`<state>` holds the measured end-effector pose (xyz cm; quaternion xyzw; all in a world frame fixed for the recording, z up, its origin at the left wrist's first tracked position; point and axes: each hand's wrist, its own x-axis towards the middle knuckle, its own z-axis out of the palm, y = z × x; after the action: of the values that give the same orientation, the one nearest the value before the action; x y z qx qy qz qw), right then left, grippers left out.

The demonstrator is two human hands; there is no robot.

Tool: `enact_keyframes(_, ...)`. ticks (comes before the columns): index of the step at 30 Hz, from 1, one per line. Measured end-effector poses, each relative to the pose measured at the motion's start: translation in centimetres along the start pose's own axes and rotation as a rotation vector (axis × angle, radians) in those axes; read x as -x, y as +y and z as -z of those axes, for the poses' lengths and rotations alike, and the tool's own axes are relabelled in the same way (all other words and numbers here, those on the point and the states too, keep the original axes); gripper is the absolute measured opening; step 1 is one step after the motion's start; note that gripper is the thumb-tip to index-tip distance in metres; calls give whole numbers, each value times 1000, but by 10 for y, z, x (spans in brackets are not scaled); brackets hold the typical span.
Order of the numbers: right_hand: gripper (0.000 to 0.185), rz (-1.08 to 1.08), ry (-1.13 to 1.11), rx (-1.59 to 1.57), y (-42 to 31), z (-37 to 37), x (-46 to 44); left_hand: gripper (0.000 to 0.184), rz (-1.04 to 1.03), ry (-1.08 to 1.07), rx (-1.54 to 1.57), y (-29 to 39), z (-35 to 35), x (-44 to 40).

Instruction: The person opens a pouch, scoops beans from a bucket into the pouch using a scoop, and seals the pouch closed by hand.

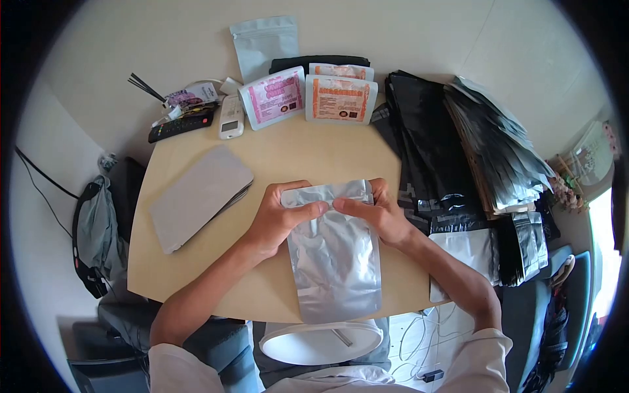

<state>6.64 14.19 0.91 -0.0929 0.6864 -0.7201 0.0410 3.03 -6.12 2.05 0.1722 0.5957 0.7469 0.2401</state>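
A silver foil pouch (337, 262) hangs upright between my hands over the table's front edge. My left hand (288, 213) grips its upper left side, thumb pressed on the front near the top. On the upper right side my right hand (377, 213) pinches the same pouch, its thumb almost meeting the left one. Fingers behind the foil are hidden. To the left on the table lies a stack of flat grey pouches (200, 193).
Pink-labelled (275, 98) and orange-labelled pouches (341, 98) stand at the back beside a white remote (231, 118) and a black remote (180, 126). Black bags (426, 131) and piled silver pouches (504, 144) fill the right side. A white round container (321, 344) sits below the table edge.
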Motion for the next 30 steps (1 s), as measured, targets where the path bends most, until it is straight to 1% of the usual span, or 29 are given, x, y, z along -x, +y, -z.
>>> enact_keyframes(4,11,-6,15,-48,-3,-1,-1,21,30,-21,-15,1,4,-2)
enact_keyframes(7,14,-70,89,-60,-21,-5,1,26,119,12,185,-4,12,-7)
enact_keyframes(13,21,-183,88,-159,-13,1,-3,22,-67,37,45,-10,13,-9)
enact_keyframes(16,25,-157,109,-113,-6,1,-5,22,-47,4,30,-7,16,-7)
enact_keyframes(19,27,-134,97,-149,-17,-6,0,23,9,-11,85,-9,18,-8)
enact_keyframes(22,27,-178,-33,-26,-20,8,1,24,-5,24,60,-11,16,-10)
enact_keyframes(25,27,-137,-39,-14,-23,4,2,25,5,8,94,-1,6,-5)
enact_keyframes(28,28,-65,64,-20,-8,-2,-1,26,-24,37,-1,1,6,-5)
enact_keyframes(30,30,-75,114,-90,-9,-8,0,29,18,25,29,-8,13,-8)
